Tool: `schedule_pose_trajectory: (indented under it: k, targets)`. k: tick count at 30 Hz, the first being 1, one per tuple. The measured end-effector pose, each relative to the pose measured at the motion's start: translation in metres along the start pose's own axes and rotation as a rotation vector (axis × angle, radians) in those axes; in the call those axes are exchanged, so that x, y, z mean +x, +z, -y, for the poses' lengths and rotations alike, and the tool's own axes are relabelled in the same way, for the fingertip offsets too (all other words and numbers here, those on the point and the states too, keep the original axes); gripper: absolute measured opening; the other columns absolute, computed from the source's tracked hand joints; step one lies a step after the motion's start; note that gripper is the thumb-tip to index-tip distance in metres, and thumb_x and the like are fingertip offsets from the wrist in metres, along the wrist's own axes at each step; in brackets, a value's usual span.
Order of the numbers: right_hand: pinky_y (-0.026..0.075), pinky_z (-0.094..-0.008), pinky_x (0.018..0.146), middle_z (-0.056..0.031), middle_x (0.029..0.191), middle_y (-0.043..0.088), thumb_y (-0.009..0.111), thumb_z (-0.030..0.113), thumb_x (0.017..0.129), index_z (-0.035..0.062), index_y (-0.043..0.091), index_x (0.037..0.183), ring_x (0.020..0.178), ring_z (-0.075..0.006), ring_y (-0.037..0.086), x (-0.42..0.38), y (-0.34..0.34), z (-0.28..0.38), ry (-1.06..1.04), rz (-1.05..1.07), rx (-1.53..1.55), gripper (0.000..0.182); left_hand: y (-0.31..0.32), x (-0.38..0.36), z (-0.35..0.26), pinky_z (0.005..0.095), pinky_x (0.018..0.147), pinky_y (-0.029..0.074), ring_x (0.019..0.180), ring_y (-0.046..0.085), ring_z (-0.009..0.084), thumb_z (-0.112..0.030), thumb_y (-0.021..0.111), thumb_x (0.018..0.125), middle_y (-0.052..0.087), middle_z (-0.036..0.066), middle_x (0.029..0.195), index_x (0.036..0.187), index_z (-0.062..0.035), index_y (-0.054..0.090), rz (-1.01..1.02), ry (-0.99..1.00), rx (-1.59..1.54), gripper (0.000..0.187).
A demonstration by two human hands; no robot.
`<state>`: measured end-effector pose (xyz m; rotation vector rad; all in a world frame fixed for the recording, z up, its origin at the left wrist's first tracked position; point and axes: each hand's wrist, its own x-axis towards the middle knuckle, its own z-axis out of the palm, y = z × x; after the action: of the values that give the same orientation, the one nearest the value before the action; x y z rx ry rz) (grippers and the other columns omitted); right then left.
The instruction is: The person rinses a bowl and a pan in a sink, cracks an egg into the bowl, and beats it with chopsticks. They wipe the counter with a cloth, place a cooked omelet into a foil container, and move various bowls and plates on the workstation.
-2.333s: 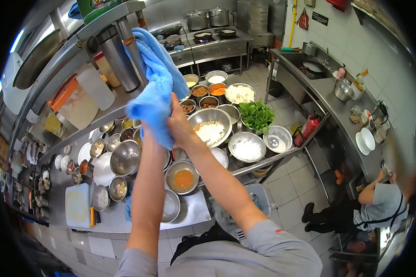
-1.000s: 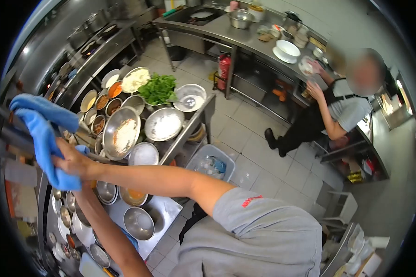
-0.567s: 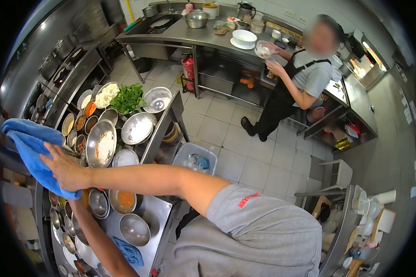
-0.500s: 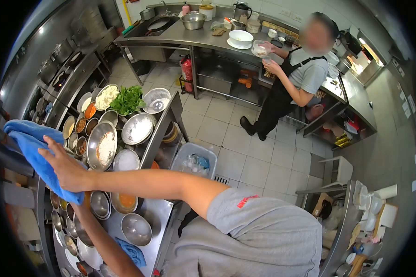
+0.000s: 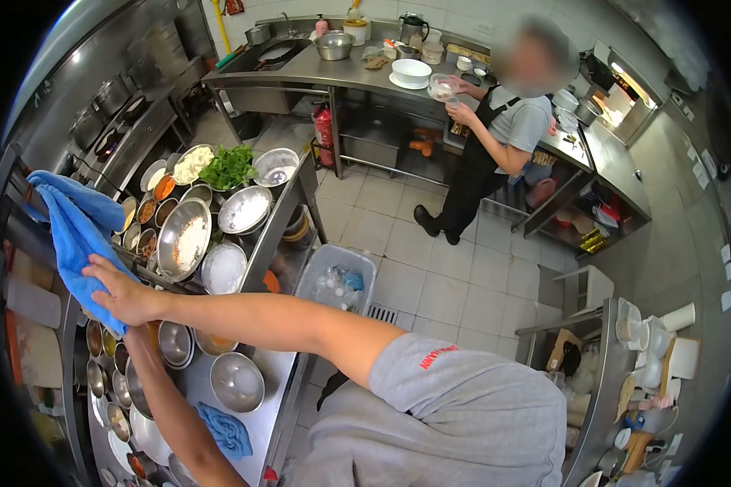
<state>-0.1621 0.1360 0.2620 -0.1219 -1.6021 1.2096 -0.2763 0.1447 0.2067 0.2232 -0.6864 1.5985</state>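
Note:
A blue towel (image 5: 77, 231) hangs in folds at the left, above the edge of the prep counter. My right hand (image 5: 122, 294) reaches across from the right, its fingers closed on the lower part of the towel. From below comes my left forearm (image 5: 170, 398); its wrist meets the towel just under my right hand, and the left fingers are hidden. Close beside the hands stand a steel bowl of white shreds (image 5: 188, 243) and a steel bowl (image 5: 175, 342) on the counter.
A second blue cloth (image 5: 223, 430) lies on the steel counter (image 5: 268, 390) near an egg-like white item in a bowl (image 5: 237, 381). Leafy greens (image 5: 227, 168) sit farther back. A plastic bin (image 5: 307, 280) stands on the floor. A co-worker (image 5: 495, 146) holds a clear container (image 5: 443, 87) at the back counter.
My right hand has gone from spread fingers against the towel to gripping its lower part. The towel hangs longer and more bunched, and the view has shifted slightly.

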Motion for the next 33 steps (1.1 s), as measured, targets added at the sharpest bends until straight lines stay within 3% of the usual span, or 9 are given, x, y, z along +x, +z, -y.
schedule_pose_trajectory:
  k: [4,7,10,12,16,23,27,30,33]
  targets:
    - [0.026,-0.0398,0.113,-0.0288,0.149,0.024,0.065,0.023,0.085,-0.0043,0.021,0.145,0.139,-0.0343,0.028,-0.011,-0.023,0.043,0.182,0.002,-0.196,0.080,0.015,-0.002,0.034,0.0354,0.115,0.023,0.138,0.029,0.0242,-0.021,0.047,0.098,0.028,0.009,0.151,0.144,-0.0045,0.031,-0.073,0.065,0.393,0.052]
    - [0.028,-0.0394,0.112,-0.0299,0.147,0.028,0.064,0.020,0.087,-0.0028,0.031,0.139,0.139,-0.0355,0.030,-0.004,-0.012,0.039,0.429,-0.208,0.075,0.066,0.032,-0.013,0.066,0.0365,0.114,0.025,0.136,0.032,0.0250,-0.023,0.045,0.098,0.032,0.011,0.149,0.143,-0.0039,0.032,-0.149,0.125,0.840,0.050]
    - [0.037,-0.0393,0.106,-0.0306,0.138,0.041,0.063,0.026,0.087,-0.0025,0.028,0.141,0.130,-0.0340,0.043,0.007,-0.005,0.039,0.387,-0.318,0.019,0.071,0.045,-0.029,0.086,0.0376,0.113,0.027,0.135,0.035,0.0258,-0.024,0.043,0.099,0.036,0.012,0.147,0.143,-0.0033,0.033,-0.208,0.181,1.118,0.050]
    - [0.048,-0.0399,0.093,-0.0290,0.127,0.052,0.065,0.024,0.082,-0.0041,0.041,0.130,0.116,-0.0351,0.056,0.012,-0.010,0.020,0.293,-0.465,-0.069,0.061,0.049,-0.036,0.086,0.0383,0.113,0.028,0.134,0.038,0.0263,-0.026,0.042,0.100,0.038,0.012,0.145,0.143,-0.0029,0.034,-0.219,0.208,1.204,0.049]
    - [0.048,-0.0408,0.092,-0.0283,0.124,0.054,0.066,0.023,0.080,-0.0042,0.045,0.123,0.115,-0.0354,0.056,0.017,-0.017,0.024,0.250,-0.281,-0.271,0.056,0.051,-0.034,0.084,0.0417,0.109,0.033,0.129,0.044,0.0264,-0.030,0.038,0.102,0.043,0.011,0.142,0.142,-0.0035,0.036,-0.199,0.198,1.478,0.048]
    - [0.049,-0.0422,0.088,-0.0271,0.120,0.057,0.068,0.022,0.075,-0.0044,0.051,0.111,0.113,-0.0360,0.057,0.023,-0.035,0.075,0.304,0.314,-0.751,0.047,0.082,-0.036,0.105,0.0356,0.107,0.035,0.129,0.044,0.0231,-0.009,0.046,0.100,0.042,0.012,0.142,0.144,-0.0031,0.031,-0.161,0.370,1.898,0.046]
    - [0.051,-0.0412,0.081,-0.0205,0.104,0.060,0.070,0.015,0.071,-0.0017,0.055,0.105,0.101,-0.0359,0.060,0.000,-0.063,0.028,-0.198,0.017,-0.932,0.040,0.095,-0.049,0.096,0.0353,0.106,0.037,0.127,0.045,0.0239,-0.005,0.046,0.099,0.043,0.015,0.142,0.143,-0.0015,0.033,-0.108,0.136,2.144,0.046]
    - [0.046,-0.0432,0.090,-0.0217,0.109,0.054,0.065,0.009,0.080,-0.0026,0.052,0.119,0.106,-0.0359,0.055,-0.053,-0.114,0.062,-0.226,-0.130,-0.869,0.043,0.077,-0.075,0.074,0.0350,0.103,0.039,0.124,0.048,0.0248,-0.008,0.053,0.097,0.044,0.018,0.141,0.142,-0.0024,0.035,-0.094,0.206,2.282,0.049]
    - [0.048,-0.0410,0.089,-0.0169,0.107,0.054,0.060,0.015,0.087,0.0027,0.055,0.119,0.101,-0.0349,0.056,-0.151,-0.177,0.105,0.051,-0.189,-0.769,0.034,0.056,-0.112,0.073,0.0317,0.094,0.044,0.111,0.054,0.0204,-0.009,0.057,0.095,0.049,0.016,0.133,0.138,-0.0012,0.041,-0.146,0.162,2.251,0.046]
